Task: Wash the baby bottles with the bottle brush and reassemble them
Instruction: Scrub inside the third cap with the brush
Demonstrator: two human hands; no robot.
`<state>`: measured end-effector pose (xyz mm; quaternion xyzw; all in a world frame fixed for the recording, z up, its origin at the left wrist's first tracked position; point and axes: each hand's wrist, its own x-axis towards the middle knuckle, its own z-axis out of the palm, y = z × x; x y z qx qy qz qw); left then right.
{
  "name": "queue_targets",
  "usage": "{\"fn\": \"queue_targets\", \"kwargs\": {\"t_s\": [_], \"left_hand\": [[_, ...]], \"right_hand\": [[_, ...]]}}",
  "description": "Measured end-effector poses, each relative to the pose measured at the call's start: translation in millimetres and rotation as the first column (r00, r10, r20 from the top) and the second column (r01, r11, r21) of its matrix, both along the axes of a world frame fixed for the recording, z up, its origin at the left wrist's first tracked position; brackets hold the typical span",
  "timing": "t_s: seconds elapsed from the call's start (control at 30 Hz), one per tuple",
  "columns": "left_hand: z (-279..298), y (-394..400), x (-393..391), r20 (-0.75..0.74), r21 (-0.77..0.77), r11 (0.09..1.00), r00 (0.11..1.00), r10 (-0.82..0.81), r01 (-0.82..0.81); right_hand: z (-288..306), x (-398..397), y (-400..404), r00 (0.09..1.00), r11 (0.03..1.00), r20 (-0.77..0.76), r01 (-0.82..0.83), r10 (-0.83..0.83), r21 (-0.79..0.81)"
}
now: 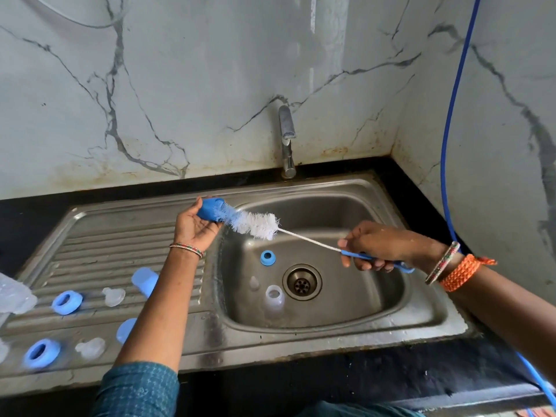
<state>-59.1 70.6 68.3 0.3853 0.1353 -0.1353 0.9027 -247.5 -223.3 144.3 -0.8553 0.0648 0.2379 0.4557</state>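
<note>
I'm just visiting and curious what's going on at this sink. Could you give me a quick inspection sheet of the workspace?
Surface: steel sink with ribbed drainboard.
Job's things: bottle brush pushed into blue cap; clear bottle, blue ring and teat in basin; rings, teats, caps on drainboard.
Clutter: clear plastic at left edge.
Hands: left hand holds cap; right hand grips brush handle.
Cables: blue hose down right wall.
Surroundings: marble-look wall, tap, no water seen running.

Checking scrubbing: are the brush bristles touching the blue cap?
Touching. Head view shows the brush bristles pushed into the blue cap held by the left hand.
</note>
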Motion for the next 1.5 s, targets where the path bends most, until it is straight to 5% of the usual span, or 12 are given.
{"fn": "queue_targets", "kwargs": {"t_s": [0.17,0.3,0.43,0.73,0.87,0.93,1.0,1.13,1.23,1.3,1.4,1.5], "left_hand": [[0.4,0.0,4.1,-0.038,-0.053,0.995,0.996,0.079,-0.081],[0.8,1.8,4.1,0.008,-0.040,0.999,0.999,0.031,-0.031],[7.1,3.1,2.2,0.081,-0.074,0.997,0.997,-0.001,0.007],[3.9,-2.5,4.1,0.023,-0.026,0.999,0.999,-0.031,0.032],[2.3,-2.4,3.8,0.038,-0.039,0.999,0.999,-0.015,0.016],[3.1,-1.8,1.4,0.042,-0.079,0.997,0.999,-0.010,0.014],[2.9,-2.6,0.8,0.048,-0.084,0.996,0.999,0.003,0.001],[2.8,-8.3,3.4,0.016,-0.042,0.998,0.999,0.047,-0.047],[2.7,-10.5,2.8,0.001,-0.055,0.997,0.999,0.055,-0.055],[3.6,-11.3,1.6,0.009,-0.050,0.998,0.999,0.042,-0.041],[3.3,-10.8,0.5,0.025,-0.065,0.998,0.999,0.026,-0.025],[0.5,-7.5,0.2,0.017,-0.069,0.997,0.999,0.030,-0.029]], "right_hand": [[3.1,-6.8,13.1,0.909,0.691,0.403,0.227,0.102,-0.687],[5.1,-5.0,11.8,0.806,0.724,0.590,0.380,0.047,-0.576],[3.5,1.1,-1.1,0.994,0.996,0.080,0.080,-0.076,-0.047],[0.0,-2.4,1.5,0.699,0.672,0.710,0.485,0.085,-0.559],[3.6,6.2,-4.7,0.965,0.967,0.202,0.201,-0.168,-0.156],[2.6,5.3,-5.9,0.988,0.988,0.014,0.153,-0.153,0.010],[-0.1,4.9,-6.6,0.991,0.993,0.061,0.122,-0.121,-0.011],[-6.3,10.5,-12.8,0.906,0.851,0.423,0.222,0.000,-0.475],[-9.1,8.7,-12.3,0.794,0.765,0.608,0.383,0.013,-0.517],[-4.4,9.9,-15.1,0.857,0.843,0.516,0.290,-0.018,-0.453],[6.6,7.9,-14.6,0.997,0.990,0.047,0.069,-0.064,-0.121],[7.5,7.7,-14.4,0.987,0.980,0.149,0.092,-0.066,-0.178]]}}
